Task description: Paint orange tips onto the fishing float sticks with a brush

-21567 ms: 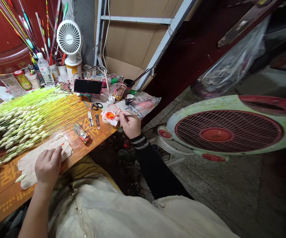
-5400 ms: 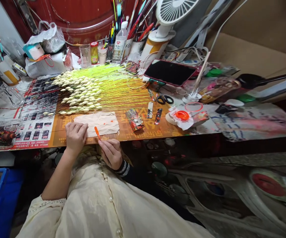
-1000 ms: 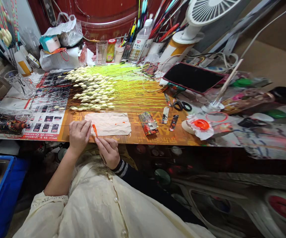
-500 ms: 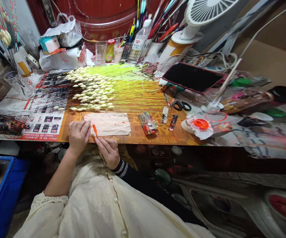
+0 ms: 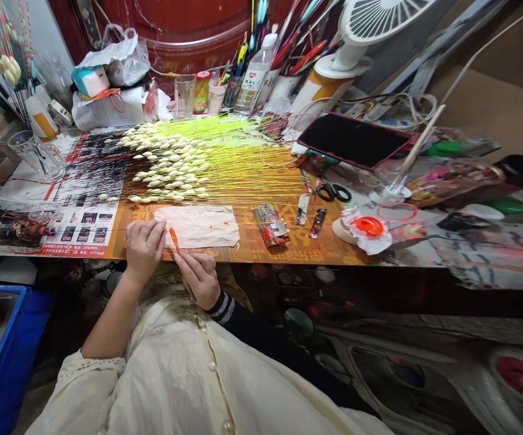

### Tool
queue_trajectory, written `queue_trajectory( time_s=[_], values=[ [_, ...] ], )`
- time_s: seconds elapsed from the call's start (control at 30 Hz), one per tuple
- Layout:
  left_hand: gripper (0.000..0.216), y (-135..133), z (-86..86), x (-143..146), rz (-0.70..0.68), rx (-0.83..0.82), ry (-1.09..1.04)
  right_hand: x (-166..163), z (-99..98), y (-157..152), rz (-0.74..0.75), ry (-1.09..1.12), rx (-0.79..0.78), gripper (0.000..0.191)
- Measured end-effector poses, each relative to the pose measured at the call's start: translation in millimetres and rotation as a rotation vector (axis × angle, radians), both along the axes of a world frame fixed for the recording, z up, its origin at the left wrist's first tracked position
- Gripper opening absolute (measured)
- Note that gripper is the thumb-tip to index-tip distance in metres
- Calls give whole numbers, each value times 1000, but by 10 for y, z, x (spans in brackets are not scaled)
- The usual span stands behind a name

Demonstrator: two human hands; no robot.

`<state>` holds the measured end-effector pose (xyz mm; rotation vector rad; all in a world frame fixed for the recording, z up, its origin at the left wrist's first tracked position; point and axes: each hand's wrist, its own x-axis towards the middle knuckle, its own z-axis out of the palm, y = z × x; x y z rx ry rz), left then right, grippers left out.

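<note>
My left hand (image 5: 144, 246) rests at the table's front edge, fingers pinched on a thin stem whose body I cannot make out. My right hand (image 5: 199, 278), just below the edge, is closed on a small brush, its orange tip (image 5: 173, 235) pointing up toward the left fingers. Both sit at the left end of a stained beige cloth (image 5: 200, 225). Behind the cloth lies a large spread of white fishing floats (image 5: 165, 169) with yellow-green stems (image 5: 243, 163). An orange paint lid on white paper (image 5: 367, 227) sits to the right.
On the orange table: a phone on a stand (image 5: 352, 140), scissors (image 5: 332, 193), a small packet (image 5: 269, 225), glasses (image 5: 185, 95), a water bottle (image 5: 251, 81), a white fan (image 5: 370, 24), pens. A blue crate (image 5: 2, 356) stands lower left, a floor fan (image 5: 515, 374) lower right.
Over the last second almost nothing moved; both hands stay at the cloth's left end. Long before, my right hand was dipping the brush at the orange paint lid.
</note>
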<state>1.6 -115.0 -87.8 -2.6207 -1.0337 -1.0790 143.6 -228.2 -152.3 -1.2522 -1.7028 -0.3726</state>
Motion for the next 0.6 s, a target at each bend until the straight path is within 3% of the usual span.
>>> queue_trajectory(
  time_s=[0.23, 0.6],
  values=[
    [29, -1, 4, 5, -3, 24, -7, 4, 9, -3, -12, -10, -12, 56],
    [27, 31, 14, 14, -37, 85, -39, 89, -17, -25, 84, 12, 34, 61]
  ],
)
